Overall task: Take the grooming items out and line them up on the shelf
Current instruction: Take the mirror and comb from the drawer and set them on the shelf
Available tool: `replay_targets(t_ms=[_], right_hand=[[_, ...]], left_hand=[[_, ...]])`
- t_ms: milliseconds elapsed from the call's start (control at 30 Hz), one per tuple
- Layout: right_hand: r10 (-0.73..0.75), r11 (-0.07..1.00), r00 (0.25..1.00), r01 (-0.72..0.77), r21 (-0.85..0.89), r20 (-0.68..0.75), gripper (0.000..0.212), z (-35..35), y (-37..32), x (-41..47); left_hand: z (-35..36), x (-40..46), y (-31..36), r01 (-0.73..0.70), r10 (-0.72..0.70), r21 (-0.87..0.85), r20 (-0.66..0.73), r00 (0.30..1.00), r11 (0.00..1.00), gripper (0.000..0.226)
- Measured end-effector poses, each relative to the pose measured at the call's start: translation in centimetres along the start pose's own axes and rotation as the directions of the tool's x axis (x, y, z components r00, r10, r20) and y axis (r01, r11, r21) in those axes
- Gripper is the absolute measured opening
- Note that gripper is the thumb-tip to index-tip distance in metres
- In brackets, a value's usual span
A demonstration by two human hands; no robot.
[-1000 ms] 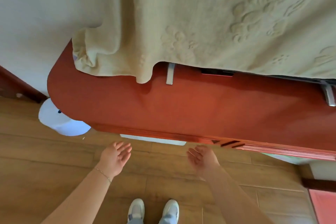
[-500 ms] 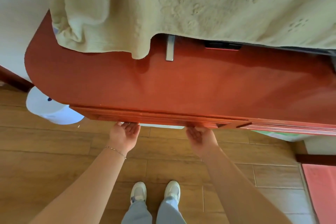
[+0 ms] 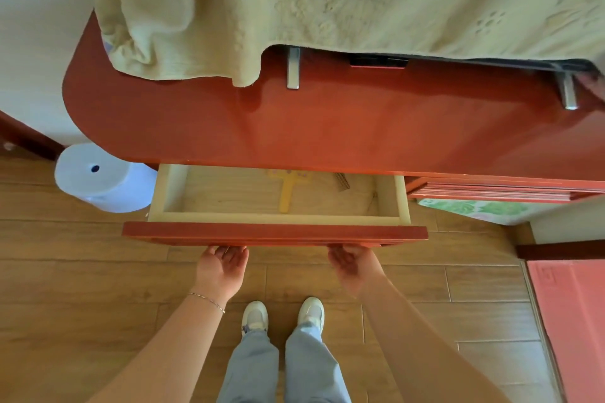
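A red wooden drawer (image 3: 275, 234) stands pulled out from under the red shelf top (image 3: 327, 134). Inside lie a yellow brush (image 3: 287, 194) and a small dark comb (image 3: 342, 181), both partly hidden under the shelf edge. My left hand (image 3: 222, 268) and my right hand (image 3: 352, 267) hook their fingers, palms up, under the drawer's front panel.
A cream towel (image 3: 327, 3) drapes over the back of the shelf, above two metal brackets (image 3: 293, 72). A white paper roll (image 3: 101, 177) stands on the wooden floor at the left. A shut drawer (image 3: 501, 191) sits to the right; a pink mat (image 3: 569, 321) lies at far right.
Both hands rose to the drawer's underside, gripped it and pulled it out toward me. The drawer is open now, which shows the brush and comb inside.
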State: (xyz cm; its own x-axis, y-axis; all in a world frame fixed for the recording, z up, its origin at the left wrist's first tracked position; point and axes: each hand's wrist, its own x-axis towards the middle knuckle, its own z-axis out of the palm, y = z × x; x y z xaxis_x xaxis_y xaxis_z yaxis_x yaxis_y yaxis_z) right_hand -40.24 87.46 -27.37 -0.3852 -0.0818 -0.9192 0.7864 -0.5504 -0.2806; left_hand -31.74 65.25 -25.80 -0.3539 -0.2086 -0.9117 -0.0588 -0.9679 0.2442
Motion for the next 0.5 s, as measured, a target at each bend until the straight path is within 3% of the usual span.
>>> replay_targets(t_ms=[500], right_hand=[[0.041, 0.999, 0.999, -0.041, -0.033, -0.015, 0.025, -4.9, 3.2, -4.1]], left_hand=[[-5.0, -3.6, -2.3, 0.054, -0.056, -0.020, -0.122, 0.991, 0.998, 0.047]])
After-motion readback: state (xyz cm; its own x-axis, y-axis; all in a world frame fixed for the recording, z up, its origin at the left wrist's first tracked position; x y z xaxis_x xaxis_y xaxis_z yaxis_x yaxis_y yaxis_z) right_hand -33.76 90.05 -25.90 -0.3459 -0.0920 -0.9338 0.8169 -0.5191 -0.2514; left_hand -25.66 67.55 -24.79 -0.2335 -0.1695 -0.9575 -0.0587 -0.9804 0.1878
